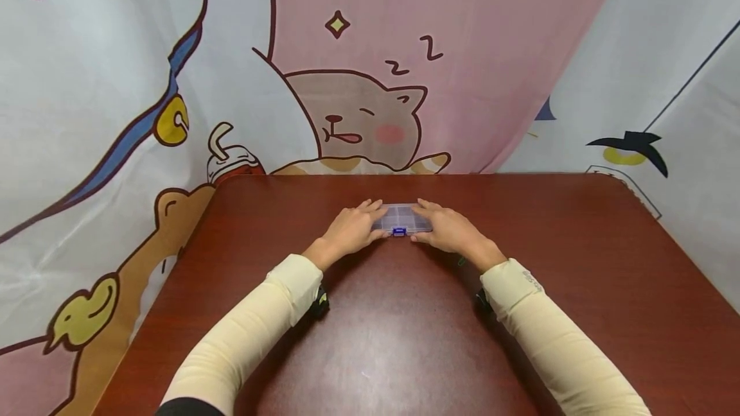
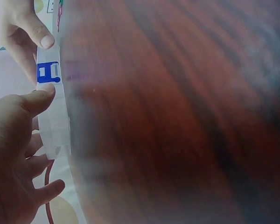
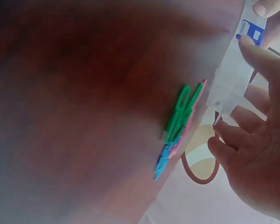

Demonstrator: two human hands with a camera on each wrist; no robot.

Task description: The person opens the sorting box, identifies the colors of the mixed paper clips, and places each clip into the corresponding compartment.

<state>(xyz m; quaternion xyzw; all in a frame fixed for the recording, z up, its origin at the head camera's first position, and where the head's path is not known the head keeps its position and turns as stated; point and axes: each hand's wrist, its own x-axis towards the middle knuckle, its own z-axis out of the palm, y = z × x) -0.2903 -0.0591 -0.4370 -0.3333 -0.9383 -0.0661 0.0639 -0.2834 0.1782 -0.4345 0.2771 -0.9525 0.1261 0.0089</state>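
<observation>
A flat clear plastic compartment box [image 1: 399, 216] lies on the table with its blue latch [image 1: 399, 232] facing me. At its left end my left hand [image 1: 352, 228] grips it, thumb on the front side and fingers over the top and far side. My right hand [image 1: 453, 230] holds the right end the same way. In the left wrist view, the left thumb rests on the box front [image 2: 56, 123] close beside the latch. The right wrist view shows the right thumb at the latch's edge. The lid appears closed, and through it I see compartment dividers.
Several small plastic pins, green [image 3: 179, 114], blue [image 3: 163, 161] and pink [image 3: 189, 126], lie on the table near the right hand, mostly hidden by the wrist in the head view. A reddish-brown table [image 1: 370, 313] meets a cartoon-printed curtain [image 1: 480, 82] at its far edge.
</observation>
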